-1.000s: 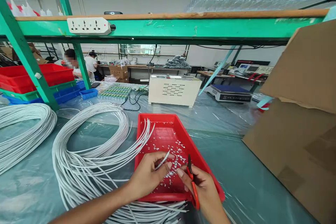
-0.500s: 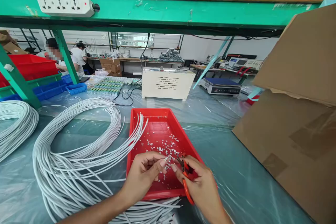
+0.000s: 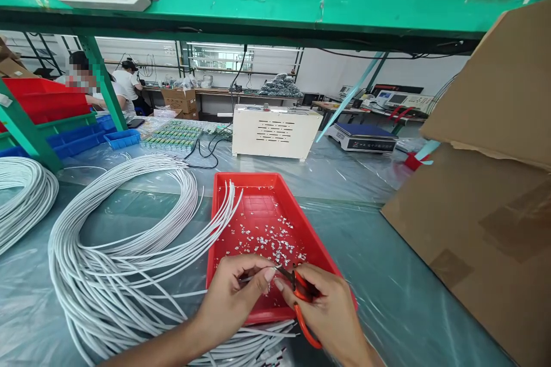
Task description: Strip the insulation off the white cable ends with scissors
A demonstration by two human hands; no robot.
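Note:
Over the near half of a red tray (image 3: 310,229), my left hand (image 3: 239,292) pinches the end of a white cable (image 3: 196,293) between thumb and fingertips. My right hand (image 3: 331,304) is wrapped round orange-handled scissors (image 3: 306,330), whose dark blades point left and meet the cable's tip at my left fingertips. Small white and silvery scraps (image 3: 275,241) lie scattered over the tray's floor. Left of the tray spreads a large coil of white cables (image 3: 81,229), with several ends reaching over its left wall. More cable ends (image 3: 267,335) lie below the tray's near edge.
A second cable coil (image 3: 30,200) sits at the far left. A cream metal box (image 3: 275,137) stands behind the tray, with a scale (image 3: 364,137) to its right. A large cardboard box (image 3: 486,223) borders the right side. A green beam (image 3: 275,6) crosses overhead. Two people work in the background.
The scissors have moved left and their blades now touch the cable end at my left fingertips; before, they were apart. My left hand keeps its pinch. The view has tilted slightly down.

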